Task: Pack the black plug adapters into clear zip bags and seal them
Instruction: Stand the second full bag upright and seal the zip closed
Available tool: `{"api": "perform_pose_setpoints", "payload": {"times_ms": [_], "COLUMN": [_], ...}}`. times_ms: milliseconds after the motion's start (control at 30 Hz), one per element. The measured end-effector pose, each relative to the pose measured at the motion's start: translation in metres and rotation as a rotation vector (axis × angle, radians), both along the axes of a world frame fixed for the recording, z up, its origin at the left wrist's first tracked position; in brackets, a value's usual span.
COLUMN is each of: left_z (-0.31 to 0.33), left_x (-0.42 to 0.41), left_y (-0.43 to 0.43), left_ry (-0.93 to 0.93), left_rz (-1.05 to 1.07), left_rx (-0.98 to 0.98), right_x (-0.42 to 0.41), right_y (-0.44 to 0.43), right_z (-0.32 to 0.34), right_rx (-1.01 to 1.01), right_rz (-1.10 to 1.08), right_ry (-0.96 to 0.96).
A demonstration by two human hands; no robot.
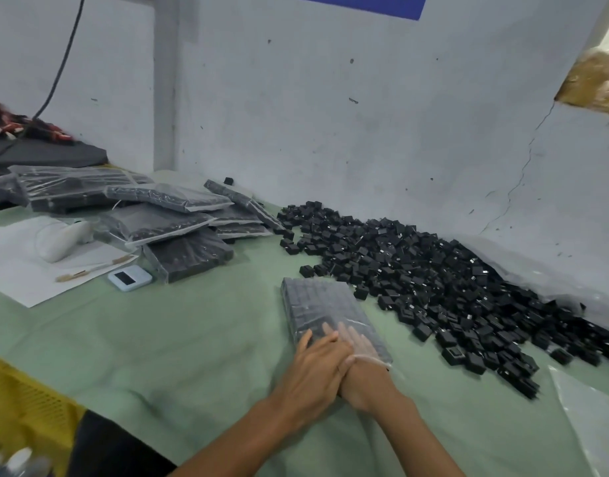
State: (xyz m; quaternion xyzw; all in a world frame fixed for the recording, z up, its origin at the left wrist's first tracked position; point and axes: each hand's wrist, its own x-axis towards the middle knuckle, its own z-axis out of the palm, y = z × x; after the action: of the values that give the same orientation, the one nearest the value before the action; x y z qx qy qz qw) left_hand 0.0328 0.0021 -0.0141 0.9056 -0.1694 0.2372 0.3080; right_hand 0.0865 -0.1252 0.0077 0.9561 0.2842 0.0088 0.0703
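Flattening a filled bag before the seal.
On the green table (pixel 179 339), just beside the adapter heap (pixel 434 270) and well apart from the finished bags (pixel 165 215), I see the filled bag (pixel 323 304) under the left hand (pixel 317 366) and right hand (pixel 363 376), fingers straight, pressing its near end. Next, I judge, a pinch along the zip.

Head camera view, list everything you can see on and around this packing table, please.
filled zip bag: one, clear over black, table centre, under both hands
loose plug adapters: large pile, black, right side along wall
packed bags: several, clear over black, heaped back left
small device: one, pale blue, dark screen, beside that heap
paper sheet: one, white, far left
table cover: one, green, underneath everything
cable: one, black, down left wall
left hand: one, flat on bag's near end
right hand: one, flat on same bag, partly under left hand
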Motion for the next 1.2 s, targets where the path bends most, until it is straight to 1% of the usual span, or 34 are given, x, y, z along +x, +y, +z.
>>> {"api": "perform_pose_setpoints", "payload": {"times_ms": [100, 167, 200, 267, 300, 333, 400, 467, 533, 600, 667, 733, 833, 867, 900, 933, 967, 1000, 1033, 1067, 1133, 1200], "left_z": [0.0, 0.0, -0.001, -0.002, -0.001, 0.0, 0.002, 0.005, 0.011, 0.016, 0.019, 0.027, 0.045, 0.051, 0.055, 0.059, 0.061, 0.061, 0.062, 0.063, 0.068, 0.074], "left_x": [0.003, 0.003, 0.004, 0.007, 0.008, 0.008, 0.008, 0.012, 0.014, 0.014, 0.014, 0.017, 0.024, 0.025, 0.026, 0.026, 0.025, 0.024, 0.023, 0.021, 0.018, 0.018], "left_y": [0.0, -0.001, -0.001, 0.003, 0.003, 0.002, -0.002, -0.002, 0.002, 0.007, 0.011, 0.012, 0.01, 0.008, 0.005, 0.002, -0.002, -0.006, -0.009, -0.012, -0.014, -0.013], "left_ry": [0.023, 0.054, 0.105, 0.215, 0.241, 0.242, 0.221, 0.188, 0.188, 0.183, 0.125, 0.103, 0.105, 0.094, 0.084, 0.082, 0.094, 0.105, 0.112, 0.114, 0.104, 0.089], "left_rz": [-0.001, 0.052, 0.08, 0.06, 0.036, 0.027, 0.053, 0.098, 0.107, 0.099, 0.079, 0.015, -0.083, -0.088, -0.078, -0.064, -0.059, -0.063, -0.069, -0.075, -0.088, -0.08], "left_rx": [-0.025, -0.05, -0.068, -0.151, -0.19, -0.203, -0.166, -0.156, -0.173, -0.125, -0.026, 0.017, 0.081, 0.139, 0.203, 0.252, 0.274, 0.281, 0.29, 0.299, 0.3, 0.299], "right_x": [0.0, -0.004, -0.006, -0.007, -0.006, -0.004, 0.0, 0.005, 0.005, 0.0, -0.005, -0.007, -0.02, -0.024, -0.029, -0.033, -0.034, -0.03, -0.026, -0.02, -0.015, -0.01], "right_y": [0.006, 0.005, 0.003, 0.002, 0.001, 0.002, 0.008, 0.016, 0.021, 0.021, 0.02, 0.017, 0.015, 0.014, 0.014, 0.015, 0.017, 0.016, 0.014, 0.013, 0.014, 0.018], "right_z": [0.005, 0.002, 0.0, -0.003, -0.002, 0.0, 0.004, 0.008, 0.009, 0.008, 0.007, 0.011, 0.027, 0.029, 0.033, 0.035, 0.036, 0.035, 0.033, 0.031, 0.043, 0.045], "right_rx": [0.039, 0.008, -0.01, -0.046, -0.077, -0.11, -0.157, -0.12, -0.059, -0.051, -0.022, 0.024, 0.083, 0.066, 0.066, 0.021, 0.026, -0.03, -0.024, -0.057, 0.001, -0.027], "right_rz": [-0.059, -0.001, 0.052, 0.132, 0.145, 0.138, 0.066, -0.042, -0.074, -0.059, -0.015, 0.035, 0.077, 0.131, 0.118, 0.092, 0.084, 0.071, 0.035, -0.003, -0.054, -0.039], "right_ry": [0.002, -0.035, -0.065, -0.11, -0.119, -0.119, -0.076, -0.017, 0.005, 0.004, -0.003, 0.001, 0.06, -0.002, -0.03, -0.048, -0.09, -0.026, 0.006, -0.003, 0.155, 0.189]}}
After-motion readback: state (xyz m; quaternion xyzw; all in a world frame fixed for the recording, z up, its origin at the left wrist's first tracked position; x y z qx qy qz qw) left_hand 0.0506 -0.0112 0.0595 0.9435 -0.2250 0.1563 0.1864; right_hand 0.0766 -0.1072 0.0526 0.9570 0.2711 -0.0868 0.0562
